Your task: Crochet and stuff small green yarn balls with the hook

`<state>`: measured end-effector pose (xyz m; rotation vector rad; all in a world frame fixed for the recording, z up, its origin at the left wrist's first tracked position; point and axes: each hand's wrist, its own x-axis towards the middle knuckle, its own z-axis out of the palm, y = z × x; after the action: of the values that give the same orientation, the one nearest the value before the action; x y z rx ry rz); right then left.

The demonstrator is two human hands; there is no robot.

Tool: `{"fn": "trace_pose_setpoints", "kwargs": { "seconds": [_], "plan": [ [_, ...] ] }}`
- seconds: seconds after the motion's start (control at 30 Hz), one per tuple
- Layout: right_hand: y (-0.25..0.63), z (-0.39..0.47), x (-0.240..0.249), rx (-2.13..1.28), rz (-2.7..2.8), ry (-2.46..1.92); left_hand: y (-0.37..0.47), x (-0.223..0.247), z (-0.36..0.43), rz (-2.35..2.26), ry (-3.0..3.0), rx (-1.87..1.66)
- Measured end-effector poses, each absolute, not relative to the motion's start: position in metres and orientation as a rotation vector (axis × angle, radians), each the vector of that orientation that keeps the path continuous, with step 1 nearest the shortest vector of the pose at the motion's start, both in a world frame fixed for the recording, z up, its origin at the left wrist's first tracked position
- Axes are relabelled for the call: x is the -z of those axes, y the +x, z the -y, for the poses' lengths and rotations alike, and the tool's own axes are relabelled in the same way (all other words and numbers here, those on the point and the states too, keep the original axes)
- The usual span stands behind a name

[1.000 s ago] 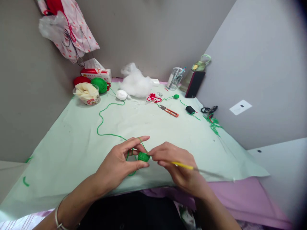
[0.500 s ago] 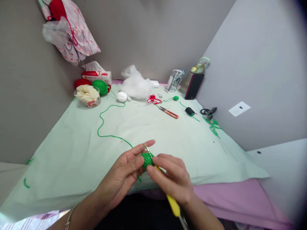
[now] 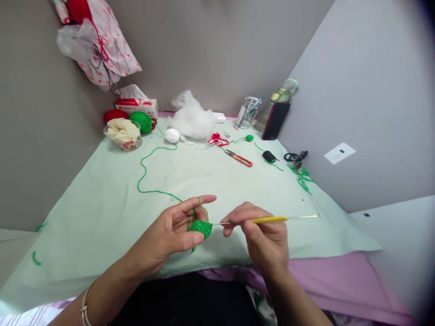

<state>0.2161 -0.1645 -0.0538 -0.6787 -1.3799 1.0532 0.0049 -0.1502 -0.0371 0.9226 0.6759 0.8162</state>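
Note:
A small green crocheted piece (image 3: 201,229) is pinched between the thumb and fingers of my left hand (image 3: 175,228). Green yarn (image 3: 159,192) runs from the table up over my raised left index finger. My right hand (image 3: 260,231) grips a yellow-handled crochet hook (image 3: 272,219), held nearly level. Its metal tip meets the right edge of the green piece, and its other metal end points right. Exactly how the tip sits in the stitches is too small to tell.
Orange thread snips (image 3: 239,157), red yarn (image 3: 218,140), a black thread spool (image 3: 269,156) and white stuffing (image 3: 192,117) lie farther back. A tub (image 3: 124,135) and green yarn ball (image 3: 142,122) stand back left. A phone (image 3: 276,121) leans on a bottle (image 3: 265,115) at back right.
My right hand has moved right, away from my left fingers, and the hook has swung from steep to nearly level. The green piece has turned and shifted slightly left.

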Motion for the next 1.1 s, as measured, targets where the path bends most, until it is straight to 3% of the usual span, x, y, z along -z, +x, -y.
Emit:
{"fn": "trace_pose_setpoints", "kwargs": {
  "seconds": [0.3,0.63,0.87,1.1],
  "plan": [
    [0.214,0.163,0.048,-1.275,1.137,-0.66,-0.008,0.041,0.145,-0.676,1.127,-0.727],
    [0.214,0.162,0.058,-1.235,1.22,-0.628,0.007,0.044,0.148,-0.483,0.72,-0.744],
    [0.209,0.158,0.052,-1.359,1.051,-0.636,0.006,0.043,0.146,-0.545,0.805,-0.775],
    [0.203,0.165,0.059,-0.916,1.432,-0.728,0.013,0.045,0.15,-0.727,0.994,-0.837]
  ]
}}
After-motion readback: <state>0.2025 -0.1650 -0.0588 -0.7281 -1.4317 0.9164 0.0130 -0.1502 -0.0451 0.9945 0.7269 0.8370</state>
